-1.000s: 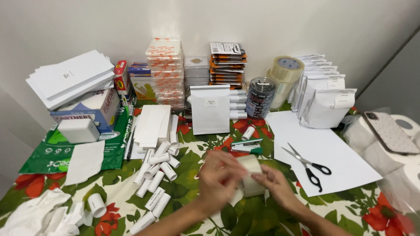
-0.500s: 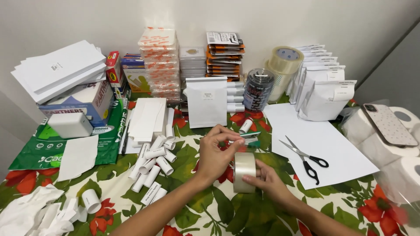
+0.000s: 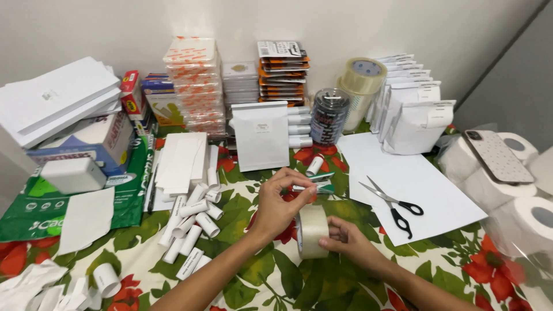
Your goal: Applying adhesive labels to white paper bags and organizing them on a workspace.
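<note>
The right hand (image 3: pixel 351 242) grips a tape roll (image 3: pixel 313 231) upright by its rim, fingers curled around its near side, just in front of the scissors (image 3: pixel 391 204). The left hand (image 3: pixel 280 204) sits against the roll's top left, thumb and forefinger pinched together just above it; whether they have the tape's end I cannot tell. Left of the scissors, past the hands, lie small white paper rolls (image 3: pixel 193 222) on the floral cloth (image 3: pixel 259 282). The scissors rest on a white sheet (image 3: pixel 426 190). Behind them stands a white pouch (image 3: pixel 262 135), and to their right a phone (image 3: pixel 498 156) lies on toilet rolls (image 3: pixel 518 224).
</note>
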